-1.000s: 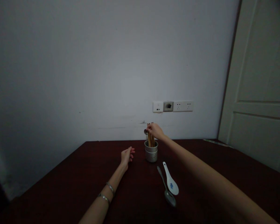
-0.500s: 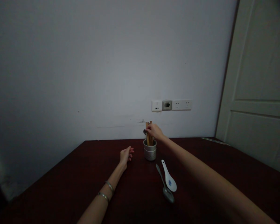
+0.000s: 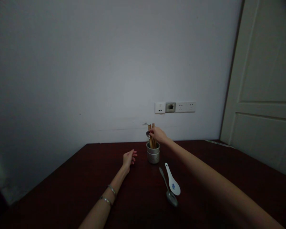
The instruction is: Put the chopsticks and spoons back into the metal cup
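My right hand (image 3: 158,134) is closed in a pinch beside the chopsticks, gripping a small metal spoon (image 3: 147,134) whose round, shiny bowl shows left of the fingertips. Its handle is mostly hidden. Several wooden chopsticks (image 3: 152,143) stand upright in a grey metal holder (image 3: 153,157). To the holder's left, my left hand (image 3: 129,158) hovers over or rests on the table, fingers loosely curled and a little apart, with nothing in it. A white ceramic spoon (image 3: 173,186) with a blue mark lies in front of the holder, next to a metal spoon (image 3: 172,198).
The dark red table (image 3: 138,197) reaches back to a pale wall (image 3: 124,79). Sockets and a switch (image 3: 175,107) are set in the wall above the holder. A light panelled door (image 3: 264,89) stands at the right. My left wrist wears two bracelets (image 3: 109,195).
Very little differs. The small spoon's bowl and the chopsticks have shifted slightly left and up in my right hand's reach. My left hand has barely moved.
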`<state>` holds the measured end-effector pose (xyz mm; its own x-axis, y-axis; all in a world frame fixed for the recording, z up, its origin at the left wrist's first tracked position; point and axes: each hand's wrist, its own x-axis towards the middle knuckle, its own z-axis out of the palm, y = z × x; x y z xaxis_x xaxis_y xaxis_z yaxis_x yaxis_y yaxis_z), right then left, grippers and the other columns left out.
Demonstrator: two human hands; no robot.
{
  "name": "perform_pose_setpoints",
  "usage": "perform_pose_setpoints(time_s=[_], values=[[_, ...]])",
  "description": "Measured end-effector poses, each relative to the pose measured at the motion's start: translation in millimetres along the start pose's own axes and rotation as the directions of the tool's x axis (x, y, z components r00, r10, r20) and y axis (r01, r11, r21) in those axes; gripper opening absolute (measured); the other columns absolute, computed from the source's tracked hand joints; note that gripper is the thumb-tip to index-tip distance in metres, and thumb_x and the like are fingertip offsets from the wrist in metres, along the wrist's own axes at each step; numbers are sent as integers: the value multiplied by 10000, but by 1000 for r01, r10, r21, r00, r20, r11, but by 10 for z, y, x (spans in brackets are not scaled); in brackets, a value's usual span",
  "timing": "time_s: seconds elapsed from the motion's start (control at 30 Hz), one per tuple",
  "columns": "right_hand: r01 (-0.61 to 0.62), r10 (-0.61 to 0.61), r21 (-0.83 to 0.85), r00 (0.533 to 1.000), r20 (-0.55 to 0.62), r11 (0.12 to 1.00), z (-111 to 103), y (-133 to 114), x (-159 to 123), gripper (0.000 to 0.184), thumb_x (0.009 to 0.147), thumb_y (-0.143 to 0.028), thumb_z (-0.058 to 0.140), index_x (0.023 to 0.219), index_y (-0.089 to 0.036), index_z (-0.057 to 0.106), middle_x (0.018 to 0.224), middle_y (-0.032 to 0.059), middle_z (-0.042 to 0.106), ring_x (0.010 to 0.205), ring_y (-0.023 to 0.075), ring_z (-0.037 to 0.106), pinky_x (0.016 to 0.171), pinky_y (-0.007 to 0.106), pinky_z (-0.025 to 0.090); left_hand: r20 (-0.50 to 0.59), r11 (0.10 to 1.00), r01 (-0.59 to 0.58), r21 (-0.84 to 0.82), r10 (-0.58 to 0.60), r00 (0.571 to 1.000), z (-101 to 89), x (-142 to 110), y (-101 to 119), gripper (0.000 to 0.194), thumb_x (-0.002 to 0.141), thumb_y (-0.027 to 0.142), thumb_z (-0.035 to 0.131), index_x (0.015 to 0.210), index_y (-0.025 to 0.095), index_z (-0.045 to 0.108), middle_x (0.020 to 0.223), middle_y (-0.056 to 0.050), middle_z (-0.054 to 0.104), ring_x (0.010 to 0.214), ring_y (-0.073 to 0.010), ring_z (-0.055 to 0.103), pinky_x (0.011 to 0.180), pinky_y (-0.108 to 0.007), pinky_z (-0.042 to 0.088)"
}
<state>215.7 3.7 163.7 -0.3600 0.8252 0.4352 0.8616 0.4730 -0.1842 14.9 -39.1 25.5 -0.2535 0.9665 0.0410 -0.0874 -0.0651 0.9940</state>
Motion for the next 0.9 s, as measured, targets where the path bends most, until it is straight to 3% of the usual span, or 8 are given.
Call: perform_pose_setpoints(time_s=[0.63,0.77,0.9], values=[[58,-55,62,997,-48,996,-50,48,-54,255,794,-235,467,967,-159,638,970,84,628,862,156,561,706,209,378,20,999,-8,40,7,1000,0,30,-28,348,712,397,522,836,83,605,715,-62,610,387,-41,425,319,-160,285],[49,-32,124,990,-137,991,-109,212,-188,288,801,-265,467,1020,-164,624,982,80,629,857,149,559,744,218,386,34,997,-29,77,26,999,11,5,-14,328,701,388,529,800,87,616,699,-56,610,385,-42,425,319,-164,287],[-76,105,172,981,-162,982,-47,535,-491,295,796,-235,456,1026,-150,620,957,79,637,806,142,572,757,233,401,55,991,-53,122,46,997,24,-19,-7,334,685,405,538,756,90,621,678,-53,606,382,-44,422,324,-168,289]])
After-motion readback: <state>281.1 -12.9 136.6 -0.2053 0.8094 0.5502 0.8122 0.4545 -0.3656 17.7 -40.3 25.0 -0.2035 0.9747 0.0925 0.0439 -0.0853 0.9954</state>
